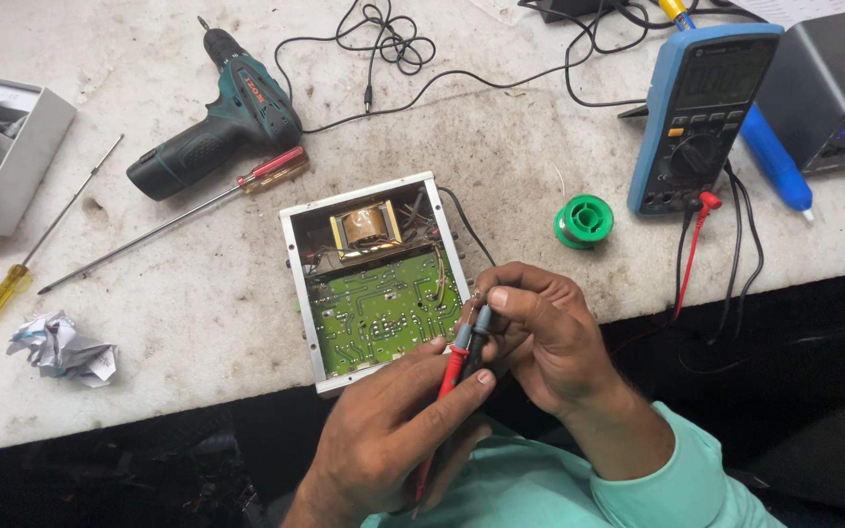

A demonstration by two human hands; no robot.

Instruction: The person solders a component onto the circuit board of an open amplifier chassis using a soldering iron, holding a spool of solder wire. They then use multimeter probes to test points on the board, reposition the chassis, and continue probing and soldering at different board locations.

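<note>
Stained and scuffed, the pale workbench [501, 147] carries an opened metal case [376, 279] near its front edge, with a green circuit board [383, 313] in its lower half and a wound transformer [366, 228] in its upper half. At the case's right front corner both hands meet: the left hand [398, 425] is closed around a red test probe [450, 376], its thumb pressed along the shaft, and the right hand [540, 332] pinches a black test probe [479, 337] between thumb and fingers. The two probe tips sit close together, just beside the board's right edge. Red and black leads [691, 259] hang over the bench edge from a blue multimeter [701, 112] lying to the right. Between the meter and the case lies a green solder spool [584, 221]. Left of the case lie a red-handled screwdriver [188, 215], a dark green cordless drill [217, 117], a yellow-handled screwdriver [36, 254] and a crumpled paper ball [61, 347].
</note>
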